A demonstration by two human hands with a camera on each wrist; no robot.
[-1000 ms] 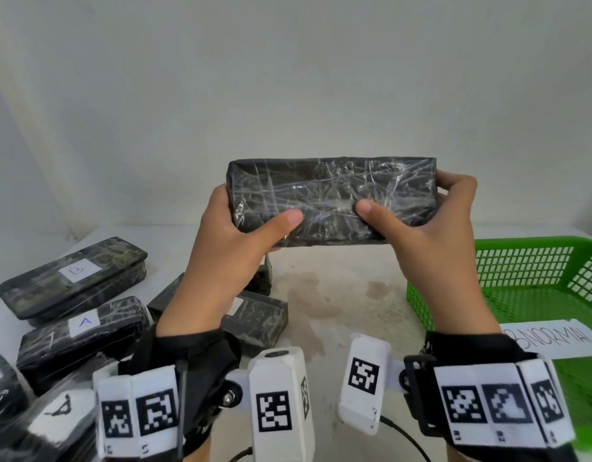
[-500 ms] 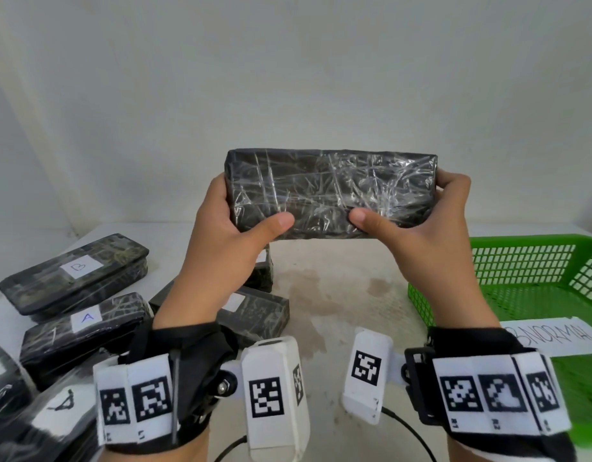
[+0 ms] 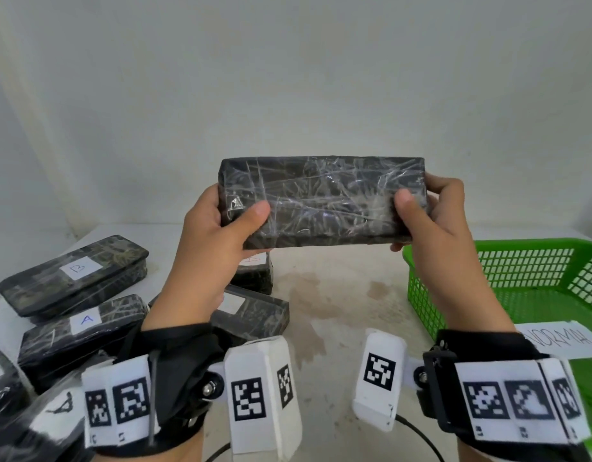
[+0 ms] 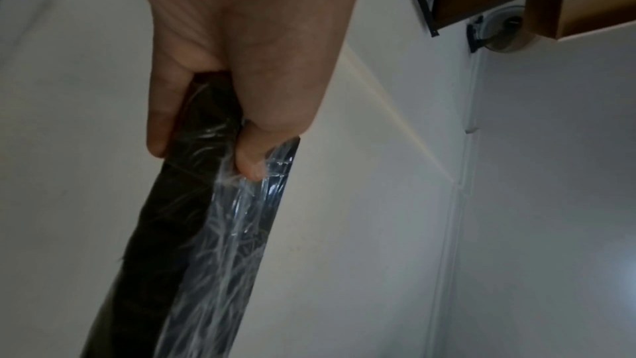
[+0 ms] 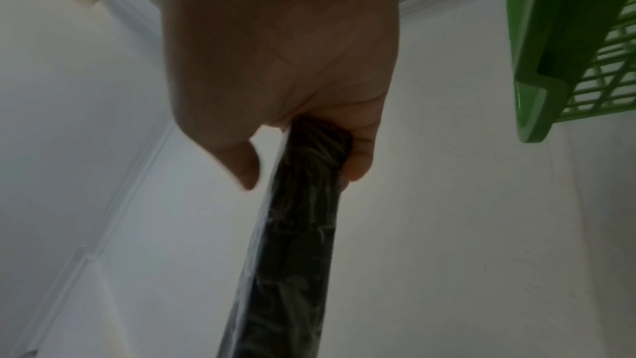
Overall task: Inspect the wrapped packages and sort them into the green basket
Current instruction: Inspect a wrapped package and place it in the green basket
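Package (image 3: 321, 201) held up mid-frame, left hand (image 3: 214, 241) & right hand (image 3: 438, 228) clamped on its ends, thumbs in front. Looks stiff, film slippery; grip the short ends. Basket (image 3: 521, 278) lower right.

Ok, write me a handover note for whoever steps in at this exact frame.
Left hand and right hand each grip one end of a wrapped package, held up above the table.
More packages, some labelled A or B, lie at left, e.g. package B.
Green basket sits at right; no package visible inside.
Left: finish inspecting, place it in the basket, then work through the rest.
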